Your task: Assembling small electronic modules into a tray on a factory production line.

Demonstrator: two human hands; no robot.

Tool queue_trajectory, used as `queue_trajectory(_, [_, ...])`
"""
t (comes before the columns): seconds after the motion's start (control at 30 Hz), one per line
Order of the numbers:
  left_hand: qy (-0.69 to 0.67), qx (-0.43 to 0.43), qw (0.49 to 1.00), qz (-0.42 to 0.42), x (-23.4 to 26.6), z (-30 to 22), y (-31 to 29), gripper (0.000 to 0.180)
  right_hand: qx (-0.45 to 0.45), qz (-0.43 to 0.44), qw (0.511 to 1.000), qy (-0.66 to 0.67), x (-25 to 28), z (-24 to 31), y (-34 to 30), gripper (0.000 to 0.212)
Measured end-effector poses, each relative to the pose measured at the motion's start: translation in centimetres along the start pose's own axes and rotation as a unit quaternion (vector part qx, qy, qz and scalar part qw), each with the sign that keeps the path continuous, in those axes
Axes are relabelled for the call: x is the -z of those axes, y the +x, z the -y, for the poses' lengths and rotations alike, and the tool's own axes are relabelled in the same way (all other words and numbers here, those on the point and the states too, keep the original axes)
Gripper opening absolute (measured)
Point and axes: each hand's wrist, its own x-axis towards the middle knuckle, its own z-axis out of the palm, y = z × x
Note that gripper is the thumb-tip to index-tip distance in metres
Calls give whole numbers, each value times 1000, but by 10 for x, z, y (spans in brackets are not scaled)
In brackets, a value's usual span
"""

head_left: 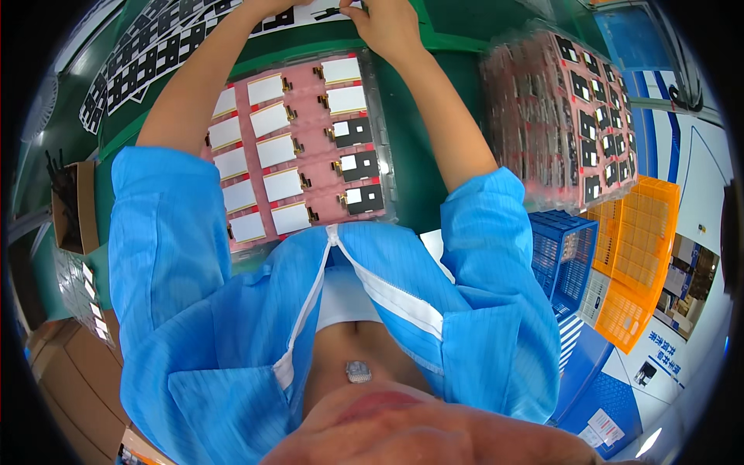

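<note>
Both my arms reach to the top of the view. My left hand [273, 5] is mostly cut off by the upper edge, over a white sheet, and its fingers do not show. My right hand [387, 29] has its thumb and finger brought together beside a small black piece [330, 13] on the white sheet; what is pinched is too small to make out. Nearer to me lies a pink tray [316, 167] with rows of flat white panels [273, 119] that have small ribbon connectors. Several panels in the right column carry black stickers [363, 198] with a white square.
Sheets of black stickers [167, 54] lie at the far left on the green table. A tall stack of filled pink trays [535, 116] stands at the right. Beside it are a blue basket [570, 242] and orange crates [637, 252]. A cardboard box [87, 205] holds black items at the left.
</note>
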Motion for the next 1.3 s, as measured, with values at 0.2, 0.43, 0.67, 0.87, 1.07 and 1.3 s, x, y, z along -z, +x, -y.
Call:
queue_trajectory(0.2, [-204,-8,974,102,14,-34,-13,20,9,6,1000,4,-9,-11,2,8])
queue_trajectory(0.43, [-77,-71,986,130,50,-74,-39,18,68,7,995,-69,-12,-12,5,7])
queue_trajectory(0.67, [-72,-69,983,152,47,-75,-39,13,123,7,987,-101,-4,-6,10,4])
queue_trajectory(0.87, [-53,-97,987,118,49,-80,-45,12,168,-2,979,-119,-4,-4,13,8])
queue_trajectory(1.07, [-14,-120,988,94,36,-64,-46,12,163,3,980,-116,-7,-2,13,5])
queue_trajectory(1.3, [-118,-1,993,-14,37,-41,-47,15,90,0,989,-120,11,-24,0,3])
